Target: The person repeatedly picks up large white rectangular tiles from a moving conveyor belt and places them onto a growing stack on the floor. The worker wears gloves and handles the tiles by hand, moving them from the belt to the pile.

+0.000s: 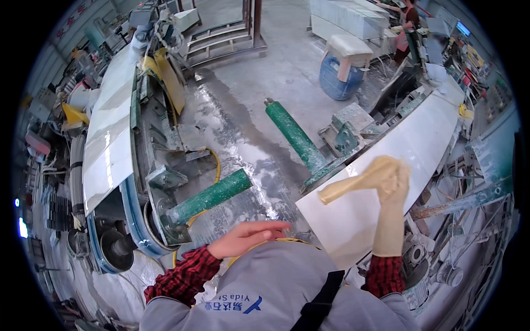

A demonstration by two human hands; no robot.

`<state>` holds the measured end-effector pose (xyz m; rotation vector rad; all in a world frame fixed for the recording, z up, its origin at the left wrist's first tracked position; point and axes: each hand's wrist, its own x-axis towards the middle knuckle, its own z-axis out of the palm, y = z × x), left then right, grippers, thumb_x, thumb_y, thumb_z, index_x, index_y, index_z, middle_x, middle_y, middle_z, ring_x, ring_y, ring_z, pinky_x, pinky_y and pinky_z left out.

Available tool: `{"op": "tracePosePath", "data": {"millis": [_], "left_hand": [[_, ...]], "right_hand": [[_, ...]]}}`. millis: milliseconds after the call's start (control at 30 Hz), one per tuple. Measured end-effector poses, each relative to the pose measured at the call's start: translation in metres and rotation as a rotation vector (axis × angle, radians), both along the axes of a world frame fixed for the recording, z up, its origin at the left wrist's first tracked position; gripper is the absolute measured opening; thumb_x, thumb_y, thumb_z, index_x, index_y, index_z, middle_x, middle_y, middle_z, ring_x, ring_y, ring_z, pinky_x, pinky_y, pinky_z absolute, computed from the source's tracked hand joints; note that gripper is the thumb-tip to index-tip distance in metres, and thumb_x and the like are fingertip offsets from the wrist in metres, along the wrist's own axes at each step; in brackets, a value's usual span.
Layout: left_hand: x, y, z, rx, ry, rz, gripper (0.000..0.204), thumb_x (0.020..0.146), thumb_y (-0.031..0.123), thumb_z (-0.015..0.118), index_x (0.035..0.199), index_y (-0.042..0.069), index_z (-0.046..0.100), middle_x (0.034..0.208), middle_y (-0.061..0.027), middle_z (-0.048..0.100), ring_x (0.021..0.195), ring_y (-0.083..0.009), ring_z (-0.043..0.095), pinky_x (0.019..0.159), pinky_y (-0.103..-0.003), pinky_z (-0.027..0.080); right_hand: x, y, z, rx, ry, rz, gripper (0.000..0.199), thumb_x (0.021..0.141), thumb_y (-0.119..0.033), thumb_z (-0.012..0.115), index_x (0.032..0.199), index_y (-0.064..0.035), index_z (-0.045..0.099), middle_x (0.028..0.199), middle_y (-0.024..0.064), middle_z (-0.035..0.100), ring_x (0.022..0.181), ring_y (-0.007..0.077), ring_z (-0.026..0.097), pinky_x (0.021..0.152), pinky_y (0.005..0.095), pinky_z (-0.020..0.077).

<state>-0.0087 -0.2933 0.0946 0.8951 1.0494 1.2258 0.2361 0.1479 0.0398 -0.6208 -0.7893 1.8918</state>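
My right hand [393, 185] wears a long cream rubber glove up to the forearm. It is closed on a second, loose rubber glove [350, 186], whose cuff stretches out to the left above a white polished slab [326, 220]. Some blur lies over the fingers of that hand. Bare and without a glove, my left hand [248, 237] is held in front of my grey top, its fingers stretched out together and pointing right. Nothing shows in it.
Two green rollers [295, 135] [212, 196] jut into the wet aisle between the slab benches. Another pale slab [113, 129] lies along the left bench, beside a blue-rimmed wheel [138, 215]. A blue drum [339, 77] stands ahead. A person [407, 27] is at the far right.
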Motion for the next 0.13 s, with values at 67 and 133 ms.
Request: {"op": "tracePosePath", "data": {"millis": [67,133], "left_hand": [[0.007,-0.011,0.044,0.202,0.099,0.148,0.046,0.132,0.027,0.066,0.172,0.003,0.065,0.169,-0.018,0.073,0.156,-0.0345,0.069,0.134,-0.052,0.053],[0.016,-0.004,0.091,0.397,0.217,0.308,0.034,0.132,0.023,0.063,0.15,0.001,0.079,0.15,-0.0234,0.081,0.138,-0.038,0.078,0.119,-0.055,0.06]], "right_hand": [[0.032,0.016,-0.006,-0.05,0.098,0.189,0.045,0.126,-0.041,0.075,0.158,-0.0103,0.071,0.136,0.0072,0.082,0.119,0.0252,0.083,0.096,0.0474,0.0703],[0.03,0.028,-0.015,-0.065,0.162,0.356,0.047,0.125,-0.042,0.077,0.161,-0.0127,0.071,0.139,0.0074,0.082,0.122,0.0242,0.083,0.097,0.0485,0.0703]]}}
